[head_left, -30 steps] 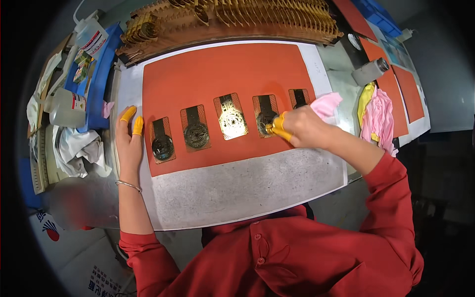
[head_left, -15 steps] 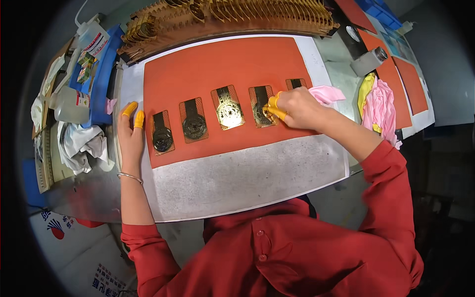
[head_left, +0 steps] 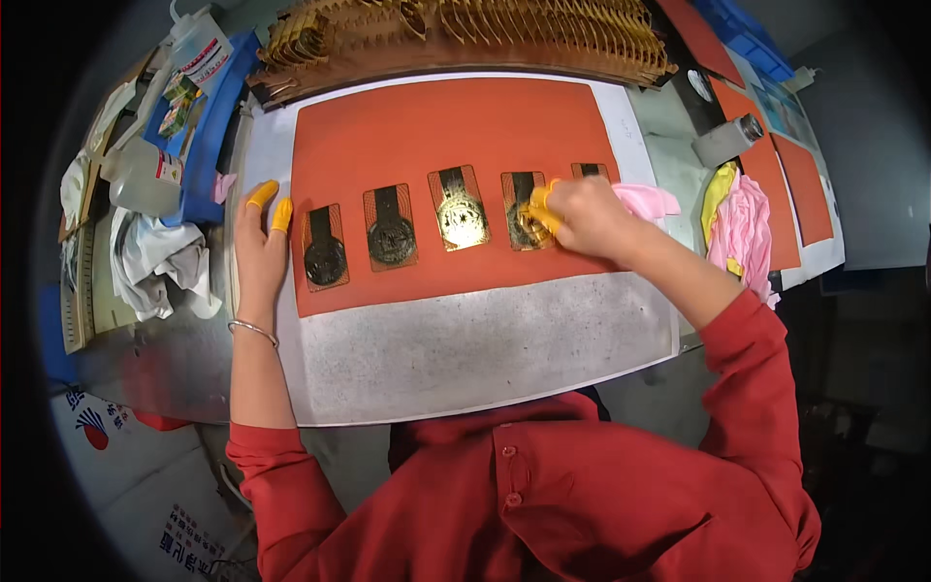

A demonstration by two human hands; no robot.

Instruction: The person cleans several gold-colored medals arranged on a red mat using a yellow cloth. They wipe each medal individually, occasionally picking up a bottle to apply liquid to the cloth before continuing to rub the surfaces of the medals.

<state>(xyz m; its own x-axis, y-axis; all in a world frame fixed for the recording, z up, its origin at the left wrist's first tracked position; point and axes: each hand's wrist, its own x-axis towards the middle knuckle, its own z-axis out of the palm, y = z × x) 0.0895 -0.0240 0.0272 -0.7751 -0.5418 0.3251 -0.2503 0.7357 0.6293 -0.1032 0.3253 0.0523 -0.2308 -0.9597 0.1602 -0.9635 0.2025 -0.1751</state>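
My left hand [head_left: 258,247] lies at the left edge of the pale board, fingers stretched out, with yellow finger cots on the thumb and a finger. Over the fourth plate in the row, my right hand [head_left: 587,221] has its cot-covered fingertips pinched together against the surface; what they hold, if anything, is hidden. That metal plate [head_left: 522,189] is dark and gold with a round medallion. In the same row lie a shiny gold plate [head_left: 462,215], two darker plates [head_left: 391,233] [head_left: 325,254] and a partly hidden plate [head_left: 589,171]. All rest on an orange mat [head_left: 427,126].
A rack [head_left: 465,48] of many gold pieces spans the back. At left are a blue tray [head_left: 208,160], a clear bottle [head_left: 145,179] and white cloth [head_left: 160,257]. A pink cloth [head_left: 648,201] lies by my right wrist; more pink cloth [head_left: 745,223] and a grey bottle [head_left: 727,141] stay farther right.
The view has shifted slightly, so the board and plates appear a little to the right. My right fingertips remain on the fourth plate; my left hand stays at the board's edge.
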